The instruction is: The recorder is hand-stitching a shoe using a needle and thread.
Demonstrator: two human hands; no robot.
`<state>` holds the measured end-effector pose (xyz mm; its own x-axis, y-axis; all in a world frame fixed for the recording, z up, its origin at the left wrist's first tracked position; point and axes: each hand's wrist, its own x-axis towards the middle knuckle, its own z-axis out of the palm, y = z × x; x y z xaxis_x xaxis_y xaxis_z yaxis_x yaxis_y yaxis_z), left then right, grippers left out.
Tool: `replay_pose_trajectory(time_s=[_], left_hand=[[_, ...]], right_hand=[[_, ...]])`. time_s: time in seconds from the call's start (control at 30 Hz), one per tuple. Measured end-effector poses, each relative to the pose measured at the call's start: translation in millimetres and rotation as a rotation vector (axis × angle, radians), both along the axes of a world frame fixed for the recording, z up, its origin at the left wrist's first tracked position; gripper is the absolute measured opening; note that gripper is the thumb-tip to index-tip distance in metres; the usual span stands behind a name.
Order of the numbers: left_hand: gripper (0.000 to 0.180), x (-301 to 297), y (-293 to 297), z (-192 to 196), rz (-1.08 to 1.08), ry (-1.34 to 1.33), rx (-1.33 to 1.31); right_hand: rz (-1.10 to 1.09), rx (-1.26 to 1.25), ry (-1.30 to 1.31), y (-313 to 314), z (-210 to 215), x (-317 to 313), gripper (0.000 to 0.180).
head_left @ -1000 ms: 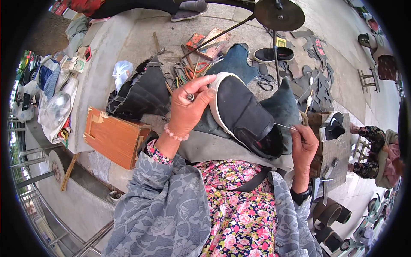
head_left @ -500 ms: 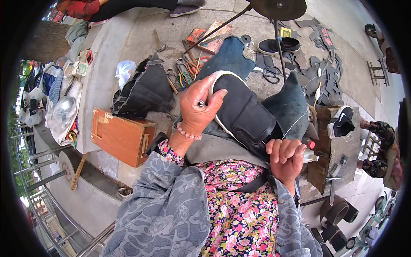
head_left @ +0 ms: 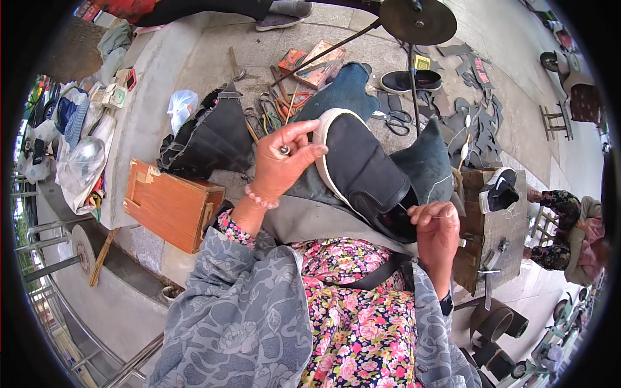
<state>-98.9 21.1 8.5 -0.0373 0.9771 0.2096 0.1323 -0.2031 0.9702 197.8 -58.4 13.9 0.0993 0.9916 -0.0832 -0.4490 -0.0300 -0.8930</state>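
Mid-frame, your left hand [head_left: 277, 163] grips a metal piece [head_left: 284, 149], fingertip probably steadying the black shoe [head_left: 362, 161]. Right hand [head_left: 437, 226] pinched closed, contents unclear.

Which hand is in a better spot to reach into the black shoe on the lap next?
Probably the right hand: it is close to the opening of the black shoe. The left hand is farther off, up by the toe end.

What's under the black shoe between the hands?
Grey cloth shows along the lower edge of the shoe, and dark blue-green cloth past its upper right side. Whatever lies directly beneath the sole is covered by the shoe itself.
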Motion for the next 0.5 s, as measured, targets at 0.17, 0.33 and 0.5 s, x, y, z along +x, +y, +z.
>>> replay_pose_trajectory(time_s=[0.17,0.33,0.5], left_hand=[[0.034,-106,-23,-20,0.029,0.184,-0.430],[0.034,-122,-30,-25,0.055,0.479,-0.288],[0.038,-60,-35,11,-0.259,-0.047,-0.271]], right_hand=[[0.151,-0.410,-0.954,24,46,88,0.021],[0.403,-0.019,-1.395,81,69,73,0.053],[0.636,0.484,-0.874,145,62,-39,0.064]])
